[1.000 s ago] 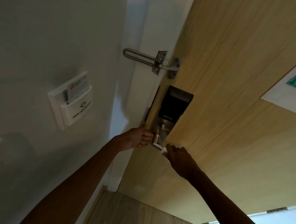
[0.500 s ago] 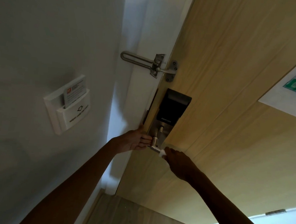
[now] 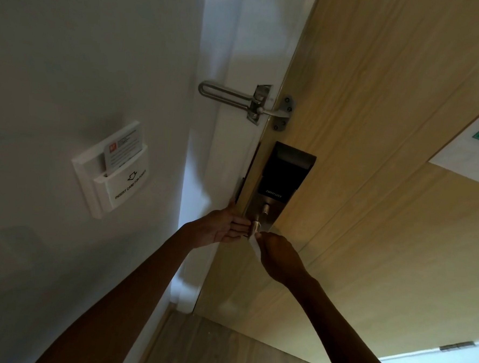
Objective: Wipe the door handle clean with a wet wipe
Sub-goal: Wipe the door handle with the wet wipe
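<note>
A silver door handle (image 3: pixel 256 226) juts from the smart lock plate (image 3: pixel 270 208) on the wooden door (image 3: pixel 372 189). My left hand (image 3: pixel 224 228) lies against the door edge beside the handle, fingers straight and touching the handle's base. My right hand (image 3: pixel 277 255) pinches a white wet wipe (image 3: pixel 254 242) and holds it against the handle's near end. Most of the handle's lever is hidden behind my right hand.
A black smart lock panel (image 3: pixel 285 170) sits above the handle. A metal swing latch (image 3: pixel 237 100) bridges the white door frame (image 3: pixel 229 141) and the door. A key-card power holder (image 3: pixel 113 168) hangs on the left wall. A paper notice (image 3: pixel 475 156) is on the door at right.
My right hand with the wipe has slid a little along the handle toward its near end. My left hand's fingers have straightened beside the handle. The view shifted slightly.
</note>
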Demonstrator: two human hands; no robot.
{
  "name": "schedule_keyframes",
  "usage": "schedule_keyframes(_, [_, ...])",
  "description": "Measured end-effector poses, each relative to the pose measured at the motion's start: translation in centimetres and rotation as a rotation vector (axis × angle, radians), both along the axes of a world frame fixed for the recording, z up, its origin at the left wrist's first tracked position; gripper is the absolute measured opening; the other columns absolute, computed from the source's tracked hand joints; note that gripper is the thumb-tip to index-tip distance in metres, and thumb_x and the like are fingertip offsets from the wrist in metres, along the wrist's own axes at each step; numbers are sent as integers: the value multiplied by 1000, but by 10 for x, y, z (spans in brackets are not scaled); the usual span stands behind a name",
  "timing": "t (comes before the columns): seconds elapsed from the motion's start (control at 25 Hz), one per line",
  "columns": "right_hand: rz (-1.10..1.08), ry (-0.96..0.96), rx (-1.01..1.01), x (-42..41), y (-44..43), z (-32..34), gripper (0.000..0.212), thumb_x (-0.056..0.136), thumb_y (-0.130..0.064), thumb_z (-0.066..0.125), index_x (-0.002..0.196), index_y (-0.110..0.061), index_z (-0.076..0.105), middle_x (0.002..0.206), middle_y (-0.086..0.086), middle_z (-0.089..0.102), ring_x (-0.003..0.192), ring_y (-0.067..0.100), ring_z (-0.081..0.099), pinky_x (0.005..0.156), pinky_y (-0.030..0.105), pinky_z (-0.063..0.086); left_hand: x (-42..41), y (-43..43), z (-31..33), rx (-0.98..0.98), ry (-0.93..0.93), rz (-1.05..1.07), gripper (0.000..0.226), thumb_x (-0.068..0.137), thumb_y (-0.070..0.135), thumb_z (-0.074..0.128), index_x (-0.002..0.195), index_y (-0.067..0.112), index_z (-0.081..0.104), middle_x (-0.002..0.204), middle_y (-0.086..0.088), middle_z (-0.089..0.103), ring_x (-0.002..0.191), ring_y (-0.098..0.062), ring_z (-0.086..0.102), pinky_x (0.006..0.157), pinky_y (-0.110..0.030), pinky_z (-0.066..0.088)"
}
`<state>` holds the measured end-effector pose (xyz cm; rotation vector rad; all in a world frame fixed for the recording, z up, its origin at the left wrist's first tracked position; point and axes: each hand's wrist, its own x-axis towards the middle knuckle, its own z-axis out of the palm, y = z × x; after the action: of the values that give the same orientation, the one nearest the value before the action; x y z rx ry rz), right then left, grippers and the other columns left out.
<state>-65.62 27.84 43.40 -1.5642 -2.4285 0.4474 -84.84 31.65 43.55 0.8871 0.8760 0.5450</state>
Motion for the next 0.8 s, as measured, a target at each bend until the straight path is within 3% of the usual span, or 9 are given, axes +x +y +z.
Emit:
schedule_keyframes(0.16, [-106,-159,109,-10,1,-12,31,104,-24,33,102,-7,59,85,14,65,76,31,63,70,37,48,1,2,2,1,15,-6,84,94,61,4,137,2,45,144,-16,48,135,-25,44,114,-37,33])
schedule_keyframes(0.32, [-124,-253,256,-19,-7,-24,13,97,-16,56,100,-5,63,81,16,67,67,32,65,65,43,53,-1,3,-1,-9,2,0,87,92,62,2,137,2,46,145,-16,46,136,-25,43,112,-36,34])
schedule_keyframes(0.44, [-80,-274,246,-8,-2,-30,28,103,-30,40,116,-11,56,100,12,66,83,27,64,77,40,49,0,4,-2,-24,2,8,87,92,62,2,136,2,47,144,-17,47,134,-26,45,110,-35,36])
schedule_keyframes(0.6, [15,-253,308,16,-1,-31,31,101,-34,42,120,-11,50,95,10,67,75,24,64,74,36,47,4,5,0,-26,28,16,86,93,61,4,136,0,46,143,-19,48,133,-27,47,109,-34,37])
schedule_keyframes(0.8, [120,-307,245,67,-1,-21,28,100,-31,48,119,-11,52,88,6,67,65,16,60,69,30,48,6,3,-3,-18,43,47,82,94,60,6,135,1,47,142,-17,49,131,-26,48,107,-33,39])
